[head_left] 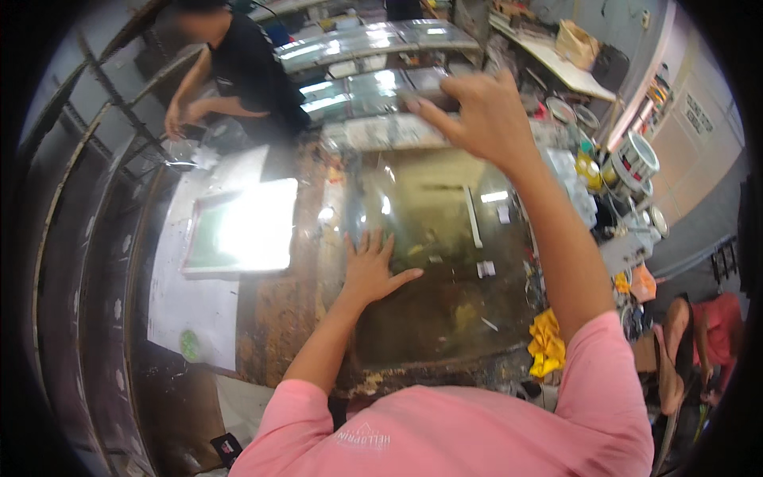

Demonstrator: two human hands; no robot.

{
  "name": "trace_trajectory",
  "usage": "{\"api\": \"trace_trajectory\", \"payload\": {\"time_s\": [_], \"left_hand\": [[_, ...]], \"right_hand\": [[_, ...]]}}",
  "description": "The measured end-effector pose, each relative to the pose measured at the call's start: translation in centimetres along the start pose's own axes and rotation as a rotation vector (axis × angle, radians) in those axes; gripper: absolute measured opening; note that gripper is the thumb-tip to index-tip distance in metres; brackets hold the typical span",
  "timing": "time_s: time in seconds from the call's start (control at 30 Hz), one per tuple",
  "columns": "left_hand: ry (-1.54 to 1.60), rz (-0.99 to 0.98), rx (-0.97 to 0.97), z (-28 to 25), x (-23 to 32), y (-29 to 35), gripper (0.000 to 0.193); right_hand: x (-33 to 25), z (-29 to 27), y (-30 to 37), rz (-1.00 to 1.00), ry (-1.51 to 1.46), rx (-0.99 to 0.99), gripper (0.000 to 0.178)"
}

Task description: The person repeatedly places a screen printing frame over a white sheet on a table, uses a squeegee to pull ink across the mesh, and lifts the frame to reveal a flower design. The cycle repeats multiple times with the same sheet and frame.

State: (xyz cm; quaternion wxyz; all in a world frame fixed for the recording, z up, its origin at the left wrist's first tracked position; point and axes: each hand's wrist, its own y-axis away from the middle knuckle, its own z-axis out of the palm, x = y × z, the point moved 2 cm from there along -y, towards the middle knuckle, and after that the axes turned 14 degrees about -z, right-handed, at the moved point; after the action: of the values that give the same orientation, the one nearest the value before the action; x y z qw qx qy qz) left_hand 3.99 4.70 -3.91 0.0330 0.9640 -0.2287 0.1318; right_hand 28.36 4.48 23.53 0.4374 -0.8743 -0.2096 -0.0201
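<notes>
Two bare hands, left hand [369, 269] spread flat on stained glass worktable [445, 318], right hand [485, 119] raised, fingers loosely curled on nothing, white rectangular labels [486, 269] nearby.

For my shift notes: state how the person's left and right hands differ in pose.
The left hand lies flat, fingers spread, on the glass tabletop; the right hand is raised, fingers curled. The left arm is bent near the body; the right reaches far forward. Both hold nothing.
</notes>
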Motion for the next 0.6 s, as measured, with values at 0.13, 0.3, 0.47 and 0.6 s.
{"api": "trace_trajectory", "payload": {"time_s": [0.13,0.3,0.47,0.6], "left_hand": [[-0.067,0.161,0.045,2.5,6.8,-0.6,0.130],[-0.002,0.211,0.058,4.1,12.0,-0.5,0.129],[0.084,0.265,0.095,4.4,13.4,0.0,0.126],[0.071,0.283,0.118,4.3,13.3,0.1,0.123]], "right_hand": [[0.8,0.7,0.0,0.007,0.037,-0.061,0.064],[1.3,0.4,-1.3,-0.019,0.056,0.001,0.068],[2.1,-0.3,-2.1,0.026,-0.084,-0.189,0.067],[2.3,-0.2,-2.8,0.026,-0.068,-0.078,0.068]]}}
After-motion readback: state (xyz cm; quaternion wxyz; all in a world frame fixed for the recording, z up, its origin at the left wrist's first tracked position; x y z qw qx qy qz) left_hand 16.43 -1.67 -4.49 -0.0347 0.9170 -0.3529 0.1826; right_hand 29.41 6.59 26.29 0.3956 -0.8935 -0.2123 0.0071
